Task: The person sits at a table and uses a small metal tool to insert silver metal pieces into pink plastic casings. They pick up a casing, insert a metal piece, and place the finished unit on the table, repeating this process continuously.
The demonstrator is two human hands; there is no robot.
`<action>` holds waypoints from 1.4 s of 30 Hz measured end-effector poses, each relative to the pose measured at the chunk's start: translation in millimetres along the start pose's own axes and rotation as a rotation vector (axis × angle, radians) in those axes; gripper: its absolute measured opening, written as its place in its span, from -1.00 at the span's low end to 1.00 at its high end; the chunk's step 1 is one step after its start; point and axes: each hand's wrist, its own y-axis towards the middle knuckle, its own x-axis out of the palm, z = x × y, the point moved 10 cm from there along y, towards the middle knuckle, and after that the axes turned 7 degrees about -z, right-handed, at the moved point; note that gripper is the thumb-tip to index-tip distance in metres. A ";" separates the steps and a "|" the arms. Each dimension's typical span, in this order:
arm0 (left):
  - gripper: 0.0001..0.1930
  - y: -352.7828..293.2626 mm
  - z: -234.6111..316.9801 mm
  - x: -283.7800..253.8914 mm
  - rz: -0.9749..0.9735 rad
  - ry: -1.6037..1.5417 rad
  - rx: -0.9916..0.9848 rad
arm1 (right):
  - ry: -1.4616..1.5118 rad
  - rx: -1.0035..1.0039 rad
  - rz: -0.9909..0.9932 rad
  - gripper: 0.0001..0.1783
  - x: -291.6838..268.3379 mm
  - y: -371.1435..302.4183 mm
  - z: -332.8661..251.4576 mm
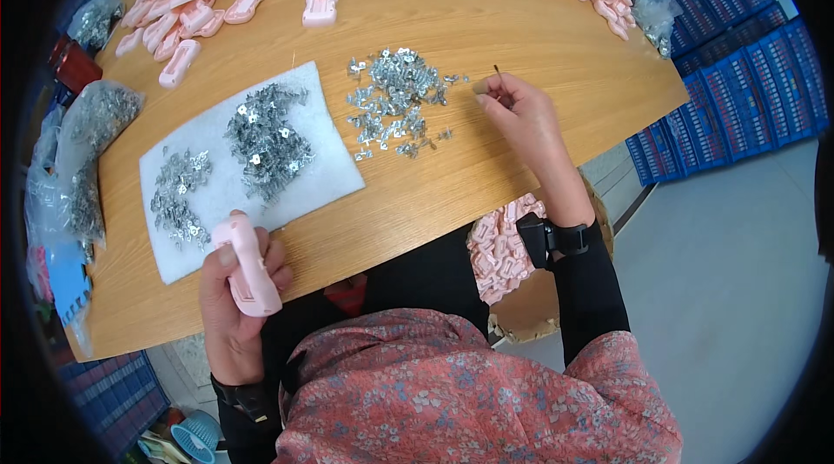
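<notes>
My left hand (228, 308) is closed around a pale pink plastic casing (246, 266), held tilted over the table's near edge. The casing has rounded ends and a recess in its face. My right hand (519, 112) is closed in a pinch, with a thin dark rod (498, 71) sticking up from the fingers; its kind is too small to make out. Just left of that hand lies a loose pile of small silvery metal contact pieces (400, 86). Two more heaps of metal pieces, one large (269, 147) and one small (180, 195), lie on a white foam sheet (334, 164).
Many pink casings (248, 3) line the far edge of the wooden table (452, 203); one casing (321, 7) lies apart. Plastic bags of metal parts (95, 134) sit at the left edge. A box of pink casings (499, 251) stands below, and blue crates (738, 99) at right.
</notes>
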 end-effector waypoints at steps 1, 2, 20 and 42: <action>-0.65 1.4 0.6 7.1 -0.073 -0.093 0.006 | 0.028 -0.029 -0.044 -0.81 8.7 -0.7 -4.6; -0.72 1.4 2.7 7.2 -0.038 -0.074 0.023 | 0.053 -0.056 -0.086 -0.82 16.7 -2.8 -8.3; -0.37 -6.8 -6.6 -0.6 0.188 0.171 -0.024 | 0.149 0.030 -0.244 -0.85 67.6 -29.5 -29.9; -0.54 -2.6 -9.3 12.2 0.068 0.154 -0.053 | -0.371 -0.435 -0.136 -0.88 119.1 -29.2 -138.1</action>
